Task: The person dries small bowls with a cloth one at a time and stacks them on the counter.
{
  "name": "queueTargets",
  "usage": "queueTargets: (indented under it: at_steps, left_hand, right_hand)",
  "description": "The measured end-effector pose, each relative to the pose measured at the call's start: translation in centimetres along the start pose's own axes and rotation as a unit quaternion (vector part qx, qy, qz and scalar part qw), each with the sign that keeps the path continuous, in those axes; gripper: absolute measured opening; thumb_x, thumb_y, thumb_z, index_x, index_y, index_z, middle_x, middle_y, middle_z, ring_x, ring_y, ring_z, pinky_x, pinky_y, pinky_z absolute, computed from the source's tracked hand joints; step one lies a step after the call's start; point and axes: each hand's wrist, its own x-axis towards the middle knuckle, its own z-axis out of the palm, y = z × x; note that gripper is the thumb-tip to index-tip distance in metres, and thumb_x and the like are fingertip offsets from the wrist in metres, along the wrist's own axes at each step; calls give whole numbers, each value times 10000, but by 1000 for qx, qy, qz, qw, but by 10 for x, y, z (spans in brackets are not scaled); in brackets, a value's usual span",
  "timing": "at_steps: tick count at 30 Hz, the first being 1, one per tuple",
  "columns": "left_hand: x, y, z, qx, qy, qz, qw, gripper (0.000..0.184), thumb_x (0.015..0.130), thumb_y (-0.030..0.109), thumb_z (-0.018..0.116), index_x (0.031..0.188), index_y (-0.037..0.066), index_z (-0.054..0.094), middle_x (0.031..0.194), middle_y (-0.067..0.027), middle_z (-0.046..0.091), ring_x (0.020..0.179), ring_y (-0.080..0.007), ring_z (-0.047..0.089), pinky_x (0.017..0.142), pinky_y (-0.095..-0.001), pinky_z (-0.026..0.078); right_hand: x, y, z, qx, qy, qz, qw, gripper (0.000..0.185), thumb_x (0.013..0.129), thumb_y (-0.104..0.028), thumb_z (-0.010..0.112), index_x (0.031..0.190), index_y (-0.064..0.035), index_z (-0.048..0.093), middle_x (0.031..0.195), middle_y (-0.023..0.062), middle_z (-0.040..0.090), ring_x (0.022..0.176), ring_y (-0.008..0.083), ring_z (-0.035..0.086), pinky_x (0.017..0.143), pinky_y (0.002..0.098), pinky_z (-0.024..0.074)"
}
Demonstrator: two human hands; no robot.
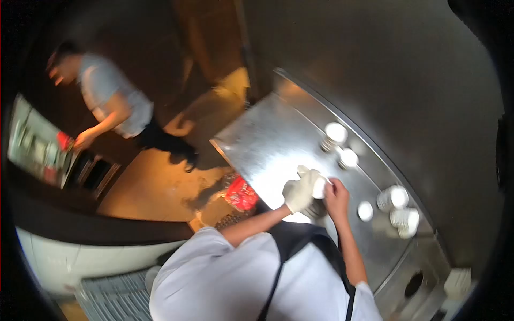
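Over the steel table (246,131), my left hand (301,192) wears a pale glove and is closed against a small white round container (319,188). My bare right hand (336,199) pinches the right side of that container. Whether it is a cup or a lid I cannot tell. To the right of my hands lies a single white round piece (365,211). Stacks of white round containers stand near the back edge (335,134) and farther right (393,198).
A person (115,99) in a grey shirt is at the upper left, holding something red. A red bag (241,193) sits beside the table's left edge. Grey slatted crates (115,294) are at the lower left. A steel wall rises behind the table.
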Motion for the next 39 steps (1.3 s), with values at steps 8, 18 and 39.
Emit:
queueTargets:
  at_steps: [8, 18, 39]
  left_hand:
    - [5, -1, -27, 157, -30, -10, 987, 232, 991, 102, 573, 1205, 32, 631, 1079, -229, 691, 1004, -431, 685, 861, -527, 553]
    - [11, -5, -29, 98, -66, -26, 993, 252, 1054, 140, 494, 1184, -9, 652, 1065, -247, 699, 1018, -415, 687, 892, -473, 542]
    - [12, 14, -22, -198, -97, -13, 975, 306, 1041, 87, 571, 1340, 22, 578, 1182, -94, 684, 1117, -231, 661, 1026, -357, 522]
  right_hand:
    - [66, 97, -2, 103, 112, 125, 980, 244, 1014, -186, 677, 1129, 25, 724, 725, 71, 708, 576, 128, 648, 523, 311, 493]
    - [89, 127, -33, 34, 129, 140, 981, 452, 1025, -179, 646, 1422, 35, 629, 875, 108, 777, 629, 175, 687, 579, 349, 535]
    - [-173, 201, -212, -131, 524, 144, 829, 218, 1075, -212, 649, 1103, -18, 744, 1013, 93, 754, 887, 226, 688, 791, 378, 531]
